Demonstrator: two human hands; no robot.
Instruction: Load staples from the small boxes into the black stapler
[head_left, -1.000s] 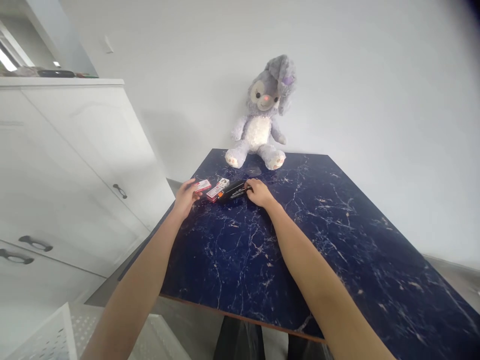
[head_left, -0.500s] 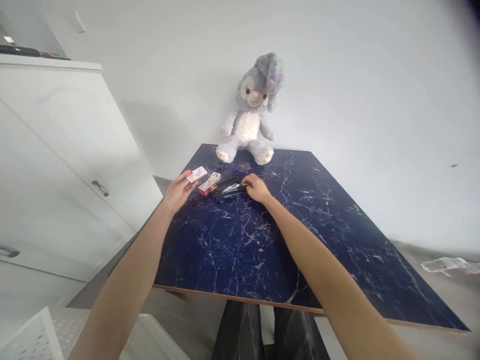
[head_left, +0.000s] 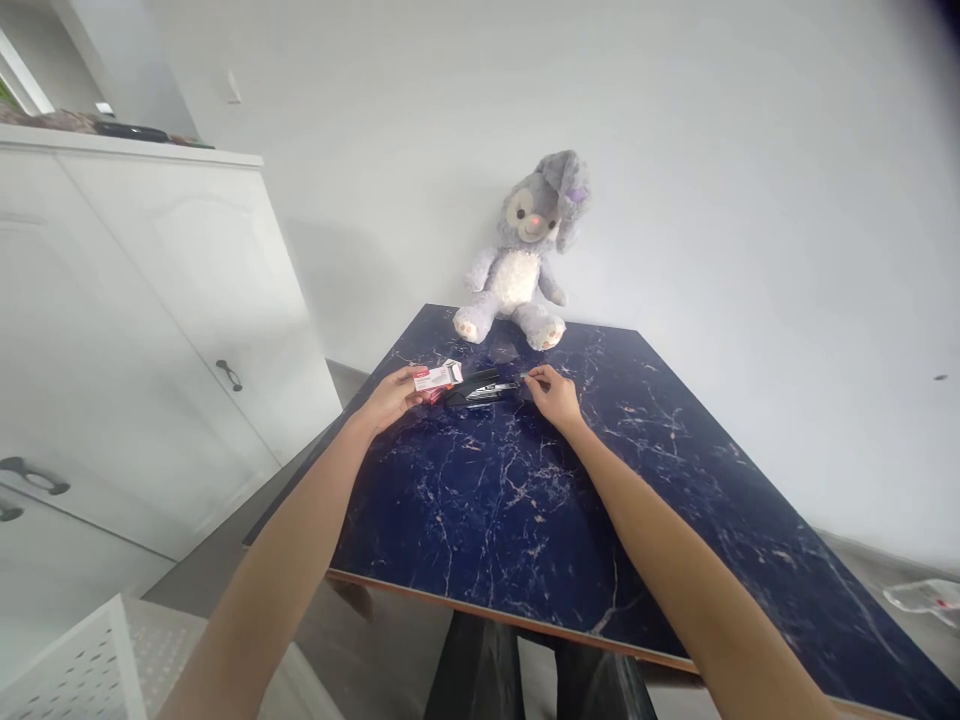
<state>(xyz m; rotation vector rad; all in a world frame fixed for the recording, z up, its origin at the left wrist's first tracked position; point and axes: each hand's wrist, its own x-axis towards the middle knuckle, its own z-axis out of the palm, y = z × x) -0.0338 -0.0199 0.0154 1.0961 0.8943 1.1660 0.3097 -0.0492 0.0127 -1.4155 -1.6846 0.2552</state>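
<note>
My left hand [head_left: 391, 398] grips a small red-and-white box [head_left: 435, 378] by its left end; the right end of this box looks dark. Partly hidden behind it, a second red-and-white box [head_left: 433, 397] rests on the table. Just to the right lies a black stapler [head_left: 472, 388] with its top raised and its metal channel showing. My right hand [head_left: 555, 398] is just off the stapler's right tip, thumb and fingertips pinched together. Something small and pale may be between them, too small to name.
A grey plush rabbit [head_left: 517, 270] sits at the back of the blue marbled table [head_left: 517, 500], against the wall. White cabinets [head_left: 157, 330] stand at the left. A white perforated basket [head_left: 97, 660] is low at front left, and clear plastic [head_left: 926, 597] lies on the floor at right.
The held box has come right, closer to the stapler, and turned. My right hand has come away from the stapler's tip, slightly to the right. The whole view has shifted a little.
</note>
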